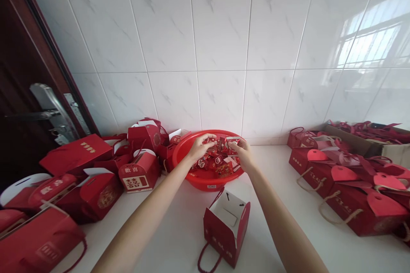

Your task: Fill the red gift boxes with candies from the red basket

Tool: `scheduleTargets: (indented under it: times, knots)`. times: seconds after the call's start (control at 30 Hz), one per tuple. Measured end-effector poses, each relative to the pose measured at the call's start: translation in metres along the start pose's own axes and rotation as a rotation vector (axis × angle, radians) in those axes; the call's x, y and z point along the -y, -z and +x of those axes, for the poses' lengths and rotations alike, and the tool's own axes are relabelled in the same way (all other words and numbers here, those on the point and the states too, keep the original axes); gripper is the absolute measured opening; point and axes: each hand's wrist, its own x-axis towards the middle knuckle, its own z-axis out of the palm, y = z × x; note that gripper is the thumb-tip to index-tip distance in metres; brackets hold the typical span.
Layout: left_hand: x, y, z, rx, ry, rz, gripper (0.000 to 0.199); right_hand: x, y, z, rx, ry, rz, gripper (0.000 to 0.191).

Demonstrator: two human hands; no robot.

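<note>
Both my hands are over a red plastic basket full of small red wrapped candies. The thumb and fingers of my left hand close together at the basket's left side, by a red wrapper; a finger hides part of it. My right hand pinches a red candy packet at the basket's right rim. In front of the basket stands an open red gift box, with a white inside and a dark red cord handle lying toward me. I see nothing inside it but its white walls and the cord ends.
Several red gift boxes crowd the left side, near a dark door with a metal handle. More red boxes with cord handles line the right. Behind them sits a carton of red ribbons. A tiled wall rises behind.
</note>
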Motion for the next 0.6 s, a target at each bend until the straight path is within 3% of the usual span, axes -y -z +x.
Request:
scheduleTargets:
  times: [0.27,0.6]
  knots:
    - [0.0002,-0.0001,-0.0018,0.079,-0.049,0.046,0.05,0.0009,0.0018,-0.0018,0.069,0.021,0.028,0.031]
    - [0.0021,-0.0004,-0.0017,0.069,-0.107,0.086,0.045,0.0039,0.0018,-0.0045,0.143,0.016,0.047,0.033]
